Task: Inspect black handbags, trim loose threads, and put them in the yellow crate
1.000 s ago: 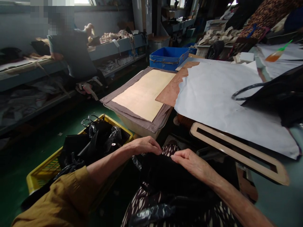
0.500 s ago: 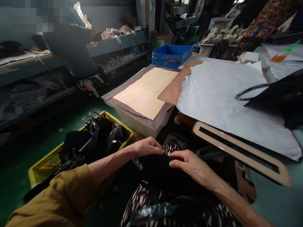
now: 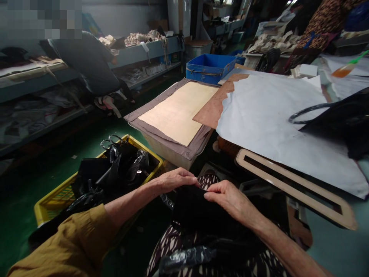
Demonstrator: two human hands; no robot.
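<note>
The left hand [image 3: 180, 180] has its fingertips pressed together on the far edge of a black bag [image 3: 194, 211], near its left corner; the thumb is mostly hidden. The right hand [image 3: 229, 198] clamps that same edge between thumb and forefinger, just beside the left, so the 2 hands nearly meet. The bag lies on the person's lap, over patterned cloth [image 3: 165, 248]. The pinched edge runs roughly sideways; the bag's body drops from it toward the wearer. Black on black hides the lower outline, so I cannot tell the long axis. 1 plastic-wrapped piece [image 3: 188, 258] lies at the near side.

Left of the lap, the yellow crate [image 3: 59, 196] holds black bags [image 3: 95, 171], its long side slanting away to the right, close to the left forearm. Ahead, a pale tub [image 3: 173, 157] bears a cream sheet [image 3: 178, 113]; dark space separates its near corner from the knuckles. At right, a slotted board [image 3: 288, 189] angles past the right forearm, apart from it, beside a white sheet [image 3: 268, 111]. Green floor [image 3: 73, 142] opens between crate and side bench [image 3: 137, 57], where a co-worker [image 3: 83, 61] sits.
</note>
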